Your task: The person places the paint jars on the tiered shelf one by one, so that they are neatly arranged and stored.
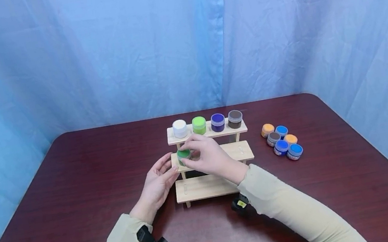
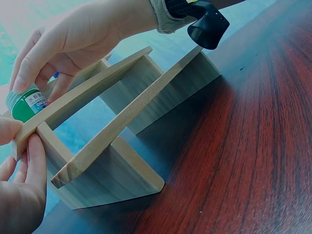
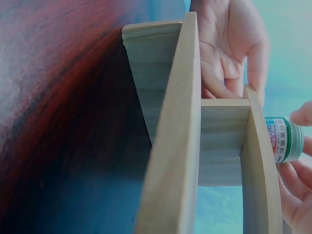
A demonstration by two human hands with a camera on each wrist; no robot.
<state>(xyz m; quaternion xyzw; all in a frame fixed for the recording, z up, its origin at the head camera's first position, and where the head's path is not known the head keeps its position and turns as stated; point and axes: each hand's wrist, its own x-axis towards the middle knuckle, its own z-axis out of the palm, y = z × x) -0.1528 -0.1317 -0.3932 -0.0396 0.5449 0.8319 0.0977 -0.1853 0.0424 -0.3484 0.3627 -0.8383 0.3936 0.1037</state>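
A green paint jar (image 1: 183,154) with a clear lid stands at the left end of the middle tier of a wooden three-tier rack (image 1: 204,188). My right hand (image 1: 210,156) holds this jar by its lid, between thumb and fingers. The left wrist view shows the labelled jar (image 2: 30,105) on the shelf board. Beside it, my left hand (image 1: 154,185) grips the left end of that same board, thumb above and fingers beneath. On the top tier sit a white jar (image 1: 179,129), a light green jar (image 1: 199,125), a purple jar (image 1: 218,123) and a brown jar (image 1: 235,119).
Right of the rack, several more paint jars cluster on the dark red table (image 1: 76,188), among them an orange jar (image 1: 267,129), a brown jar (image 1: 273,138) and a blue jar (image 1: 294,152). A blue curtain (image 1: 131,51) hangs behind the table.
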